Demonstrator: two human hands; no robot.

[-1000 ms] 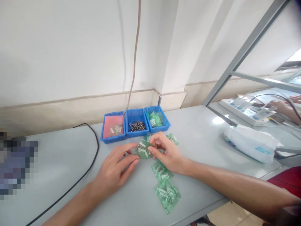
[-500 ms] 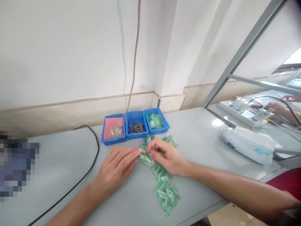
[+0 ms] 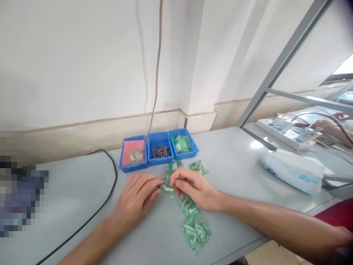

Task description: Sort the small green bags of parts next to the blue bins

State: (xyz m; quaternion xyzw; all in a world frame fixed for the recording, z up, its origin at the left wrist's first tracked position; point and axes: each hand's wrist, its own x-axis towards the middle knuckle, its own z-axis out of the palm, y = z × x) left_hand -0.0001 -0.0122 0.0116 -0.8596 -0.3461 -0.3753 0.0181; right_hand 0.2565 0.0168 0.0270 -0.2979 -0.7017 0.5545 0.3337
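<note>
Between my hands is a green plastic bag (image 3: pixel 167 188) with pale pieces inside. My left hand (image 3: pixel 138 195) pinches its left edge between thumb and fingers. My right hand (image 3: pixel 194 187) is curled at the bag's right side, thumb against forefinger. More green bags lie around my right hand: one behind it (image 3: pixel 175 165), one at the back right (image 3: pixel 199 167), one below it (image 3: pixel 189 207) and one nearest me (image 3: pixel 196 233). They hold pale pieces; parts of some are hidden by my hand.
Three blue bins stand behind: one with a pink sheet and small bag (image 3: pixel 133 154), one with screws (image 3: pixel 160 147), one with green bags (image 3: pixel 184 142). A black cable (image 3: pixel 114 173) lies left; a white packet (image 3: pixel 293 171) sits right.
My left thumb has closed toward the fingers at the bag's left edge. The bag between my hands has shifted slightly toward me and tilted; my right hand has moved slightly left and down.
</note>
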